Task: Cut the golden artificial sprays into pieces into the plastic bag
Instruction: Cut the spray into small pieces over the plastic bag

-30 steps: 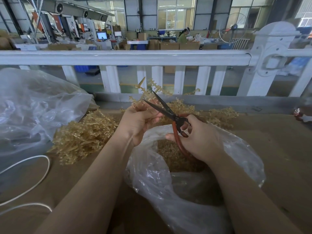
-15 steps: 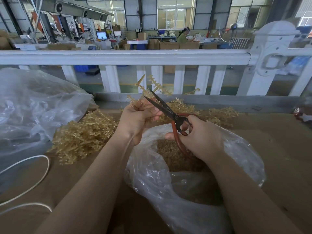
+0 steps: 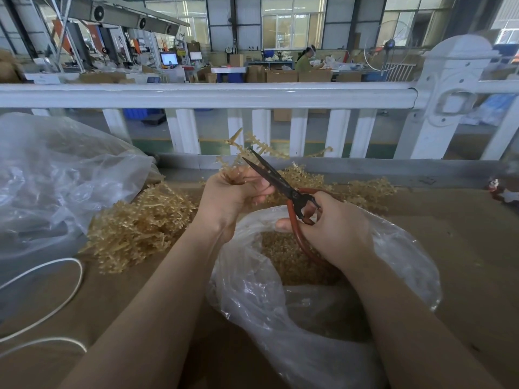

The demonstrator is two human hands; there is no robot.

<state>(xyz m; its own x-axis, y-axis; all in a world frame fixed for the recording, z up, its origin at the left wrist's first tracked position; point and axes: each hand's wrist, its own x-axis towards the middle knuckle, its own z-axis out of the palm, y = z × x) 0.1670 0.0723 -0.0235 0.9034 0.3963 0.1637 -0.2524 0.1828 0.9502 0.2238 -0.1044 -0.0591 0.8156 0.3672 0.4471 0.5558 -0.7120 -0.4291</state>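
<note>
My left hand [image 3: 233, 197] grips a golden spray [image 3: 247, 146] that sticks up above its fingers, over the far rim of the clear plastic bag [image 3: 309, 332]. My right hand [image 3: 334, 231] holds red-handled scissors [image 3: 280, 183]; the dark blades point up and left, and they are nearly closed at the spray just above my left fingers. Golden cut pieces [image 3: 286, 256] lie inside the bag under both hands. A pile of uncut golden sprays [image 3: 140, 226] lies on the brown table to the left, with more sprays [image 3: 365, 189] behind the bag.
A large crumpled clear bag [image 3: 56, 186] sits at the left. A white cord [image 3: 56, 301] loops on the brown table [image 3: 477, 248] at the lower left. A white railing [image 3: 213, 94] runs along the far edge. A small red and white object [image 3: 500, 190] lies at the far right.
The scissor blades have gone from wide open to nearly closed on the spray. Both hands stay in about the same place over the bag.
</note>
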